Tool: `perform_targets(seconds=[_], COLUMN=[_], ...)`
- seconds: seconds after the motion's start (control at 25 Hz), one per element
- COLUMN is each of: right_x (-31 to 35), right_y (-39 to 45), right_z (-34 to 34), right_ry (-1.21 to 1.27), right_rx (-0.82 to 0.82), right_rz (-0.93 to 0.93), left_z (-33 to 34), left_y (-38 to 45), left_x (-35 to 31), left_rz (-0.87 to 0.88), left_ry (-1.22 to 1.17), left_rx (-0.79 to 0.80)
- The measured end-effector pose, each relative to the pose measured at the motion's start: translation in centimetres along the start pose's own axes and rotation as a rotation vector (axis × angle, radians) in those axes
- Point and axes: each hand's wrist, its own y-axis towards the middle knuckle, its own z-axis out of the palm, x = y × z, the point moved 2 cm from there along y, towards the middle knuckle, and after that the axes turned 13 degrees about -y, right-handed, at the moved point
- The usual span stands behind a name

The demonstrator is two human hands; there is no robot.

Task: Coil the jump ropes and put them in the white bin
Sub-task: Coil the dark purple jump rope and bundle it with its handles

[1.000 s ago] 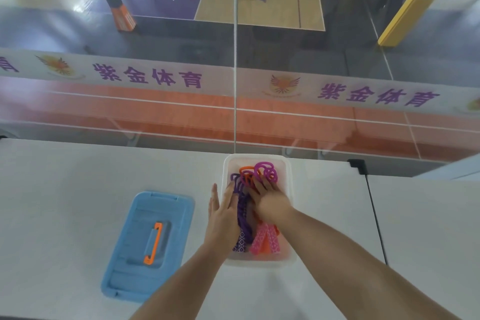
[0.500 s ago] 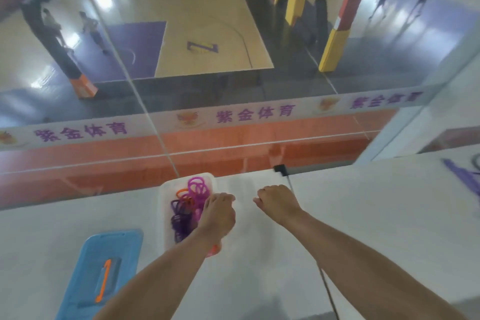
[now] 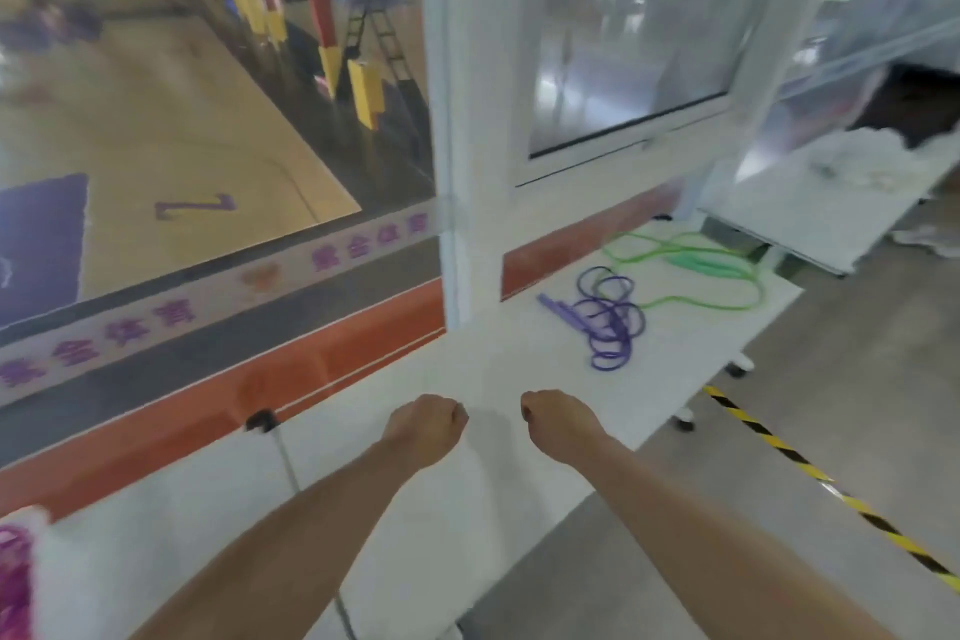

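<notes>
A purple jump rope [image 3: 605, 320] lies loosely tangled on the white table [image 3: 498, 369], far right of my hands. Behind it a green jump rope [image 3: 696, 265] sprawls in wide loops near the table's far end. My left hand [image 3: 426, 426] and my right hand [image 3: 558, 424] hover side by side over the table, both curled into loose fists and holding nothing. The white bin [image 3: 36, 561] is only a blurred sliver at the bottom left edge, with purple and pink rope [image 3: 13, 582] inside it.
A dark cable [image 3: 283, 452] runs from a black plug across the table toward me. A glass wall with a white frame post [image 3: 467, 120] backs the table. Yellow-black floor tape [image 3: 810, 468] lies on the right, and another white table [image 3: 831, 203] stands beyond.
The view has swung far right: the bin slid to the left edge, the blue lid left the frame, and both loose ropes came into sight. My hands left the bin and closed into fists.
</notes>
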Motion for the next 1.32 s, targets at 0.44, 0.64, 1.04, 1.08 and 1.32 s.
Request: perform_targets(seconds=[0.44, 0.64, 1.04, 1.08, 1.32], right_x=[-25.5, -33.3, -41.7, -42.4, -44.7], right_y=[4.6, 13.3, 23.5, 24.3, 29.0], right_z=[4.4, 7.4, 9.7, 10.0, 9.4], right_ry=[0.196, 0.204, 0.266, 0.280, 0.325], right_rx=[0.131, 0.312, 0.553, 0.547, 0.355], right_rz=[0.259, 0.274, 0.224, 0.211, 0.004], left_z=[10.6, 15.0, 23.7, 24.4, 23.6], left_y=[22.6, 36.3, 50.9, 51.4, 50.5], left_x=[-16.6, -16.0, -19.3, -19.2, -20.3], left_rz=[0.211, 0.123, 0.427, 0.433, 0.466], left_ry=[0.135, 0.065, 0.587, 0.646, 0.533], left_rx=[0.127, 0.144, 0.351, 0.385, 0.440])
